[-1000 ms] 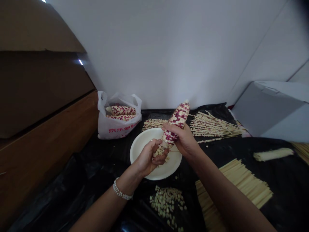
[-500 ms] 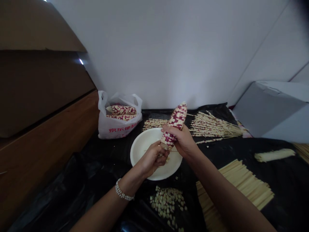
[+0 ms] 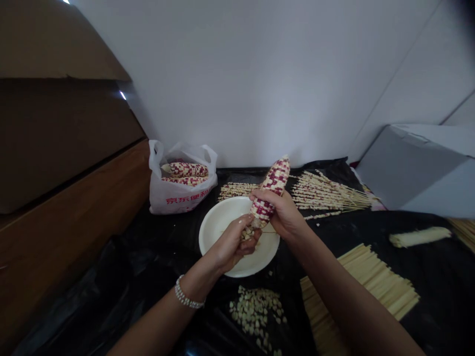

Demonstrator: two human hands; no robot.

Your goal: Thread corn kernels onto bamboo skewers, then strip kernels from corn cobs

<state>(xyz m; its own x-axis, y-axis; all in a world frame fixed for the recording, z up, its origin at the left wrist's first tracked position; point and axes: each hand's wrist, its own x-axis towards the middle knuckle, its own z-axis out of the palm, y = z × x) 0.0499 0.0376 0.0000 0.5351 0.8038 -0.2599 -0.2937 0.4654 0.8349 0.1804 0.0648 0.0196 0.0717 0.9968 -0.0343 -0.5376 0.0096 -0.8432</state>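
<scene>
An ear of corn (image 3: 276,178) with cream and purple kernels is held tilted over a white bowl (image 3: 212,217), its tip up and away from me. My right hand (image 3: 280,210) is wrapped round its middle, thumb across the front. At the lower end, my left hand (image 3: 239,240) has its thumb against the cob and its fingers curled beneath. Loose pale kernels (image 3: 248,231) show between that thumb and the fingers. Part of the bowl's inside is hidden behind my hands.
A white plastic bag (image 3: 180,200) holds more ears at the left. Behind the bowl lie sticks threaded with kernels (image 3: 319,193). Loose kernels (image 3: 256,309) lie in front. Bare wooden sticks (image 3: 378,282), a pale bundle (image 3: 421,237) and a white box (image 3: 411,168) are at the right.
My left thumb has shifted up along the lower end of the ear, and its fingers have loosened a little, showing more kernels. The right hand keeps its hold.
</scene>
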